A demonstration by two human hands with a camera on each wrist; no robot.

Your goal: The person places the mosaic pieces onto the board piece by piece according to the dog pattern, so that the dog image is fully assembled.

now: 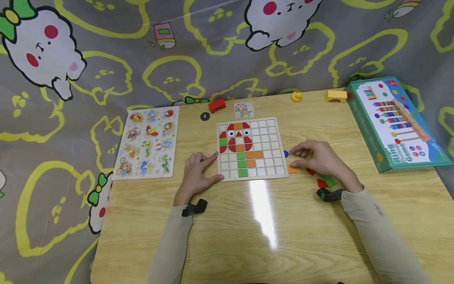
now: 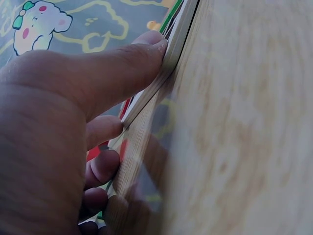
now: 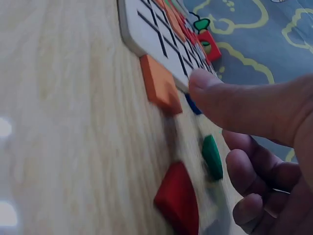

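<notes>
A wooden grid board (image 1: 267,171) lies on the table, with red, orange and green tiles set in its left and middle squares. My left hand (image 1: 198,173) steadies it, the thumb (image 2: 132,63) at the near left corner and the index finger against the left edge. Beside the right edge hovers my right hand (image 1: 315,156), thumb and fingers apart and nothing seen between them. Below it lie an orange square tile (image 3: 161,88), a blue piece (image 1: 286,154), green pieces (image 3: 212,157) and red pieces (image 3: 180,198). The hand partly hides these in the head view.
An animal peg puzzle (image 1: 122,171) lies left of the board. Behind it are a small picture card (image 1: 244,110), a red block (image 1: 216,105), a black disc (image 1: 205,116), a yellow duck (image 1: 296,96) and an arched block (image 1: 335,96). A game box (image 1: 397,122) stands far right.
</notes>
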